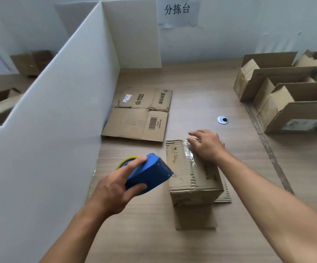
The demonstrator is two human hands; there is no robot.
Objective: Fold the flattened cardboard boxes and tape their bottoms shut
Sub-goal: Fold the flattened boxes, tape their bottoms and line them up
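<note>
1. I see a wooden surface walled on the left by a white partition. A flattened box lies at the far left, and folded boxes stand at the far right.
2. The upturned box sits near centre, under the right hand.
3. The right hand lies flat on the box's taped top, fingers straight. The left hand grips a blue tape dispenser just left of the box.
</note>
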